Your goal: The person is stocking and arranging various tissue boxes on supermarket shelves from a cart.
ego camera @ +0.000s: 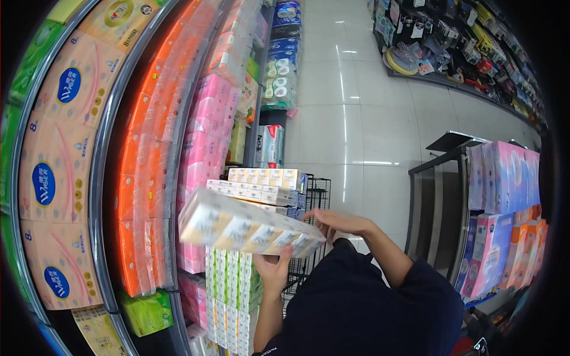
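A clear-wrapped multipack of pocket tissues point(249, 227), white and pale yellow and slightly blurred, is tilted in front of my body. My left hand point(274, 267) grips its lower edge, with the thumb on the printed side. At the pack's right end is my right hand point(336, 222), its fingers bent against or just beside the wrap; contact cannot be told for certain. Similar tissue packs point(265, 178) lie stacked just beyond, and a tall stack of small white and green tissue packs point(234, 285) stands below the held pack.
Shelves with orange tissue packs point(133, 191), pink tissue packs point(202, 142) and peach tissue packs point(58, 178) line the left. A black wire rack point(318, 191) stands beside the stacks. At right is a cart point(438, 209) with bulky paper packs point(512, 178). Tiled floor point(329, 120) runs between.
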`<state>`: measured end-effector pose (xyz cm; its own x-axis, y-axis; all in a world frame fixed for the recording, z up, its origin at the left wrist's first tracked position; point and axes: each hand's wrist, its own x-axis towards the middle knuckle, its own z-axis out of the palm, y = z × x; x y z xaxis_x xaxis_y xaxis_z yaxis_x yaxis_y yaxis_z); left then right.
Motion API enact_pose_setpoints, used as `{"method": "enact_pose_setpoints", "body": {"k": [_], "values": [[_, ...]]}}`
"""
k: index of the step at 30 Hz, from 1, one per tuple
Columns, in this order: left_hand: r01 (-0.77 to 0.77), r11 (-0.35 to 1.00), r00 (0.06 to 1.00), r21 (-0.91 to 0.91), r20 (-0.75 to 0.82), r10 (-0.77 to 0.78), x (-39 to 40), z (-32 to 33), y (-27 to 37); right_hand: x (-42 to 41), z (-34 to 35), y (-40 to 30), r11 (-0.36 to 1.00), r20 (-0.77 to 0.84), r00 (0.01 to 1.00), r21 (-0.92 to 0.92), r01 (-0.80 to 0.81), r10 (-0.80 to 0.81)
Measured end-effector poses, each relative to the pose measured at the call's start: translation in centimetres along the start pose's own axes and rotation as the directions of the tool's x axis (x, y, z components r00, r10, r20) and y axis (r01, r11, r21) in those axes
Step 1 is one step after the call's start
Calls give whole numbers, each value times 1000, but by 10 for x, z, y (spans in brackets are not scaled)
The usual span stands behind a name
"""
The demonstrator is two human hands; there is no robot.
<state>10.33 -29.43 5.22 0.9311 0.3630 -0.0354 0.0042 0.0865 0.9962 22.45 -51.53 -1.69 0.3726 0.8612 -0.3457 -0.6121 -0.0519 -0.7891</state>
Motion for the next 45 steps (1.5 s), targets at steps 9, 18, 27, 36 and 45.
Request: {"method": "enact_pose_setpoints", "body": {"k": [9, 18, 27, 36, 45], "values": [[250, 954, 966, -167, -21, -257, -7, 23, -16, -19, 17, -16, 846, 104, 932, -395, 358, -346], [202, 966, 963, -159, 213, -166, 1, 24, -11, -28, 1, -21, 890, -314, 834, -101, 445, -453], [63, 988, 997, 144, 32, -68, 6, -6, 5, -17, -74, -30, 799, -672, 525, -170, 577, -522], [100, 975, 992, 199, -98, -82, 1, -30, -1, 83, -98, -17, 847, -593, 637, -160, 506, -492], [145, 968, 984, 207, -129, -120, 0, -33, 4, 133, -79, -10, 918, -470, 793, -119, 377, -387]]}}
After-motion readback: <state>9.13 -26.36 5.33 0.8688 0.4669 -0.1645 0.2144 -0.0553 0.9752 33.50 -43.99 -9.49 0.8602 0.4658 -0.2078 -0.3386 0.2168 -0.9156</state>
